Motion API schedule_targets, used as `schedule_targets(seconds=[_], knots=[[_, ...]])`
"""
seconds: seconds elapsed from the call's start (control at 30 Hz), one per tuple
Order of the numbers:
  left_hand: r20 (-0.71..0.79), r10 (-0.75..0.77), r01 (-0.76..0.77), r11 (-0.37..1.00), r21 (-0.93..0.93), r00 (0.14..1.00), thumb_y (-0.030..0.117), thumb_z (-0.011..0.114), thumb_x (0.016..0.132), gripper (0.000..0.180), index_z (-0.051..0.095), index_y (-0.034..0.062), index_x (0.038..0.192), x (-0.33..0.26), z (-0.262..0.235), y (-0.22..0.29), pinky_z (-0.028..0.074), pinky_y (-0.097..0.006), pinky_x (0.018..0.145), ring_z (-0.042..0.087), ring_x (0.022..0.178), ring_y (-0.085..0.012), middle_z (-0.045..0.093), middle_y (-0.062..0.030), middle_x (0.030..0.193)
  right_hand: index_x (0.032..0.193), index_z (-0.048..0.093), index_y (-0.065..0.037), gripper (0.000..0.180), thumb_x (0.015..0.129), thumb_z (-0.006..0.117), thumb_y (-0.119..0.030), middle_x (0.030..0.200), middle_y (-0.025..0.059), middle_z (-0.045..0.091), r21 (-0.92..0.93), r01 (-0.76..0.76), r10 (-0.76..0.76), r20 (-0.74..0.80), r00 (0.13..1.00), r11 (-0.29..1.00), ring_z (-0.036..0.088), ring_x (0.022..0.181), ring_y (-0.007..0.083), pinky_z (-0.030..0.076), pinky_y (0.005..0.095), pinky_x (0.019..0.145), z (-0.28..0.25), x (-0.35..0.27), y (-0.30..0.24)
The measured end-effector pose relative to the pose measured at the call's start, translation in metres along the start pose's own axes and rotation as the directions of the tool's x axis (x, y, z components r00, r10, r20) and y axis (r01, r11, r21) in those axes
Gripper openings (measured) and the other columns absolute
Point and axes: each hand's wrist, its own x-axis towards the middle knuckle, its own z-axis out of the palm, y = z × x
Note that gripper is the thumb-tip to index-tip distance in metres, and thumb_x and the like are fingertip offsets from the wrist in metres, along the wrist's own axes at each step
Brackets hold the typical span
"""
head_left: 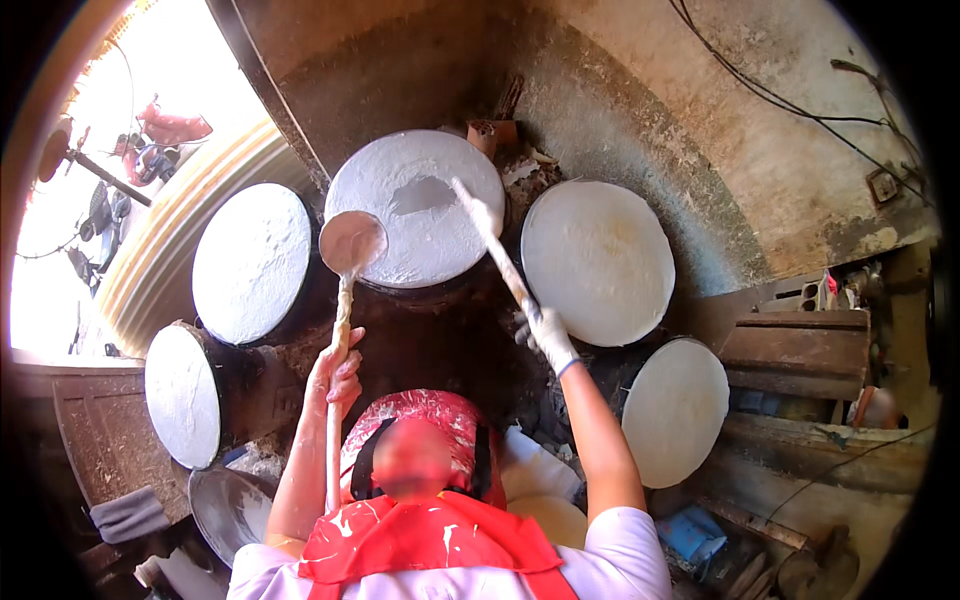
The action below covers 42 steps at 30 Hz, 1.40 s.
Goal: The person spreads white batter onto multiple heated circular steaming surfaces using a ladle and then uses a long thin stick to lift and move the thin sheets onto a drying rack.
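I'm gripping the long ladle mid-handle in my left hand and the stiff, light stick low down in my gloved right hand, both fists closed, spreading runny batter that's probably slippery over the far middle griddle.

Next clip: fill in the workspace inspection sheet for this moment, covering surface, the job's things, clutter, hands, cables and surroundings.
Surface: five round steaming drums, each topped with a white sheet; the middle drum has a bare grey patch.
Job's things: a long-handled ladle, its bowl beside the middle drum's left edge; a flat stick with its tip on the white layer.
Clutter: a metal basin at lower left, a folded grey cloth, a blue item at lower right.
Hands: left hand bare, gripping the ladle handle; right hand in a white glove, gripping the stick.
Cables: dark wires along the wall at upper right.
Surroundings: sooty stained wall, wooden planks at right, bright opening at left.
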Motion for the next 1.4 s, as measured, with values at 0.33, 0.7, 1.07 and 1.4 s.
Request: schedule_targets(seconds=[0.33,0.7,1.07,1.4], knots=[[0.048,0.003,-0.007,0.996,0.093,0.999,0.027,0.046,0.093,0.042,0.041,0.0019,0.127,-0.026,-0.008,0.042,0.027,-0.018,0.027,0.029,0.030,-0.0064,0.040,-0.0006,0.063,0.120,0.054,-0.013,0.038,0.084,0.057,-0.025,0.105,0.0181,0.061,-0.579,0.417,-0.651,-0.278,0.706,0.700,0.058,0.095,0.0375,0.047,0.0431,0.082,0.040,-0.017,-0.075],[-0.008,-0.085,0.086,0.992,0.093,0.996,0.028,0.047,0.093,0.043,0.042,0.0030,0.127,-0.027,-0.009,0.050,0.027,-0.017,0.028,0.029,0.032,-0.0056,0.039,0.0003,0.063,0.125,0.047,-0.004,0.038,0.089,0.051,-0.015,0.125,0.0167,0.051,-0.325,0.572,-0.658,-0.399,0.639,0.753,0.052,0.112,0.0290,0.042,0.0330,0.092,0.103,0.006,-0.031],[-0.091,-0.095,0.103,0.991,0.090,0.991,0.032,0.046,0.093,0.044,0.040,0.0068,0.129,-0.036,-0.025,0.063,0.026,-0.019,0.028,0.028,0.031,-0.0065,0.039,-0.0001,0.061,0.122,0.051,-0.006,0.036,0.090,0.049,-0.024,0.114,0.0187,0.057,-0.296,0.587,-0.657,-0.292,0.695,0.753,0.057,0.100,0.0352,0.046,0.0367,0.086,0.137,0.016,-0.087],[-0.147,-0.017,0.039,0.988,0.150,0.989,0.035,0.047,0.092,0.045,0.042,0.0093,0.129,-0.037,-0.035,0.074,0.025,-0.020,0.028,0.027,0.030,-0.0072,0.043,-0.0013,0.058,0.120,0.053,-0.007,0.034,0.090,0.050,-0.021,0.112,0.0181,0.058,-0.345,0.598,-0.690,-0.350,0.633,0.724,0.059,0.098,0.0344,0.047,0.0391,0.082,0.138,-0.011,-0.067]])
